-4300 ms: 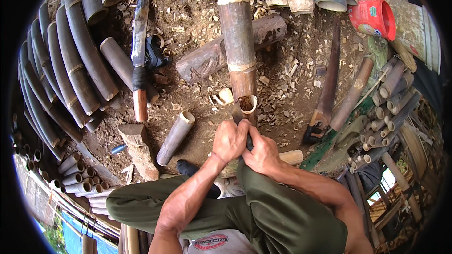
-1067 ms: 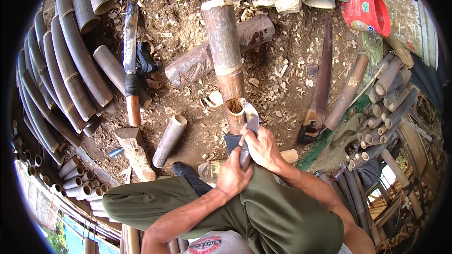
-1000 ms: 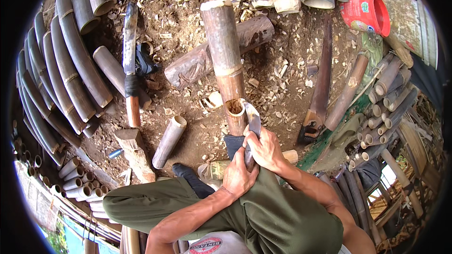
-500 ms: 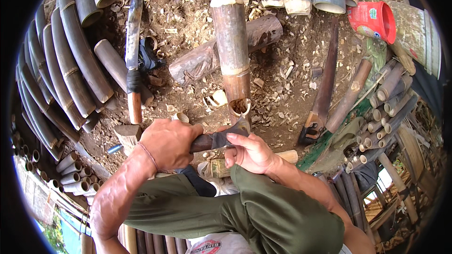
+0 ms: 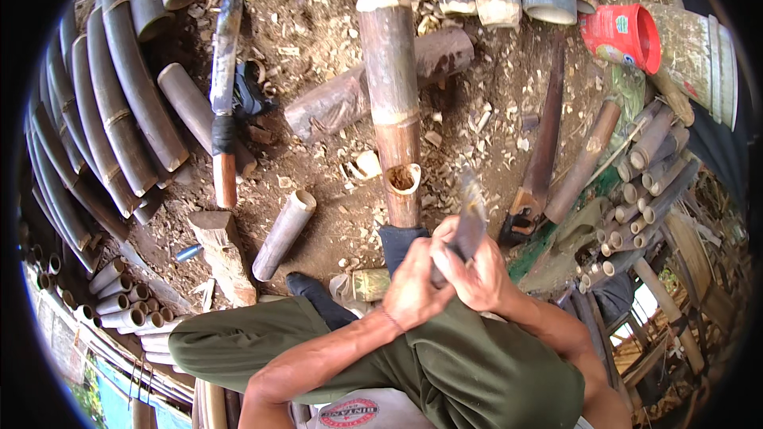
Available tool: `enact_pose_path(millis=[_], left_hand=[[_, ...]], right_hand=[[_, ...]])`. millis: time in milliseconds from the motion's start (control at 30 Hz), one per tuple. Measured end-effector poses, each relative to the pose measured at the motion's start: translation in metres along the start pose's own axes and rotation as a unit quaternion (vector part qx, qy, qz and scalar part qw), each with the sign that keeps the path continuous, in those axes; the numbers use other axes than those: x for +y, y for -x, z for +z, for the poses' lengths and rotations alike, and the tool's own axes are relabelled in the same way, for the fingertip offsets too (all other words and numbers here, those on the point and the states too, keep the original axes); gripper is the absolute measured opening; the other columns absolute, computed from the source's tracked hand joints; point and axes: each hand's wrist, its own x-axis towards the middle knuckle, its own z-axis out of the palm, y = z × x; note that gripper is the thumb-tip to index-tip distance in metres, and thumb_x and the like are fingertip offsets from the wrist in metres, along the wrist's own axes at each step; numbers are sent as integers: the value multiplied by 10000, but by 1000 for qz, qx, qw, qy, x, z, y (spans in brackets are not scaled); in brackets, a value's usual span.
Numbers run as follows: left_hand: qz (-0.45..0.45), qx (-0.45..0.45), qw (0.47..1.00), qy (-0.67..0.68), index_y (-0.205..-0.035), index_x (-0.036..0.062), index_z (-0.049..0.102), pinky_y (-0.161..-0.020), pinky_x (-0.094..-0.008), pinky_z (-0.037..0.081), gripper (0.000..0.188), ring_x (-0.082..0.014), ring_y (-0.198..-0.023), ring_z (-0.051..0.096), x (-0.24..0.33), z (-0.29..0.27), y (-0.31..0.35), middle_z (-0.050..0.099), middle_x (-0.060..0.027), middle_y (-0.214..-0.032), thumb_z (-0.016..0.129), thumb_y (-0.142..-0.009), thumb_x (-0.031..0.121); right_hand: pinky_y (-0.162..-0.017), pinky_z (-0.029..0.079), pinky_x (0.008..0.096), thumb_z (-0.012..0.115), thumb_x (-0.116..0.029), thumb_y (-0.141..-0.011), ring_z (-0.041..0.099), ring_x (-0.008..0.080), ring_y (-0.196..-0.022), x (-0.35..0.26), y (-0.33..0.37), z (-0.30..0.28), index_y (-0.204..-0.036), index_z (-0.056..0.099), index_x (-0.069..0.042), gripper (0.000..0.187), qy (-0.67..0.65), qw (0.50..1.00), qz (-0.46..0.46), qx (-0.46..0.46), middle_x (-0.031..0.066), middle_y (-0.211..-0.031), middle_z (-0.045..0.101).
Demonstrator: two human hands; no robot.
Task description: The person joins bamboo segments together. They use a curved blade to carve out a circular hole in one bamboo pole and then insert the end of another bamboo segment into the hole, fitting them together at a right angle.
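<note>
Both hands meet just above my right knee, around a short-bladed tool (image 5: 470, 218) with a dark wrapped shank. Its grey blade points up and away from me, slightly blurred. My left hand (image 5: 415, 286) is closed at the lower end of the tool, which the fingers mostly hide. Further up, my right hand (image 5: 482, 270) wraps the shank below the blade. Ahead of the hands lies a thick bamboo tube (image 5: 388, 63) with a hole (image 5: 404, 179) cut in its near part. It rests across a brown log (image 5: 326, 110), its near end at my dark-socked foot (image 5: 401, 245).
To the left are a long knife (image 5: 225, 79) with a wooden handle, a wood block (image 5: 222, 258) and a short bamboo piece (image 5: 284, 234). A handsaw (image 5: 548, 127), a red bucket (image 5: 616, 36) and stacked bamboo (image 5: 636, 199) lie right. Chips cover the ground.
Both hands have moved right and toward my knee with the tool. Its blade has swung upward, away from the bamboo hole. The short bamboo piece and wood block are now uncovered.
</note>
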Motion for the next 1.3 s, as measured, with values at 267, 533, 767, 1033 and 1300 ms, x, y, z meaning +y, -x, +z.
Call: enact_pose_path(millis=[267,533,767,1033,1300], left_hand=[[-128,-133,889,420,-1404,-45,326,-1054,-393,422,891,-261,-1225,512,16,-1,-39,517,-167,-1290,746,-835,497],[-204,58,632,745,-1052,80,573,-728,-361,460,399,-173,-719,497,18,25,-65,493,-19,-740,441,-1023,455],[-341,121,816,451,-831,-13,638,-516,-299,486,432,-153,-537,565,23,-4,-65,578,-47,-646,464,-998,345],[-66,-64,960,-266,-959,-67,600,-543,-472,537,478,-418,-630,665,-16,-45,-47,622,-347,-718,565,-955,410],[-44,-60,974,-216,-1385,-147,322,-785,-459,539,1069,-409,-896,647,44,-64,-4,612,-258,-1017,740,-757,610]], right_hand=[[-592,525,416,724,-173,-787,666,323,-714,-22,-42,-83,-1268,548,-64,524,355,906,-97,-207,142,-851,646],[-593,559,383,665,-177,-784,708,277,-690,-42,-112,-70,-902,660,-18,198,502,747,-117,-419,108,-724,694],[-602,565,423,614,-145,-833,705,331,-704,6,-77,-53,-1081,634,-59,263,291,889,66,-346,134,-783,713],[-741,551,459,655,-137,-810,666,420,-871,54,-2,40,-1257,551,-33,470,91,992,85,-39,231,-944,676],[-799,455,318,477,-129,-1001,529,150,-811,55,12,21,-1153,443,-40,179,-382,921,57,-48,44,-875,560]])
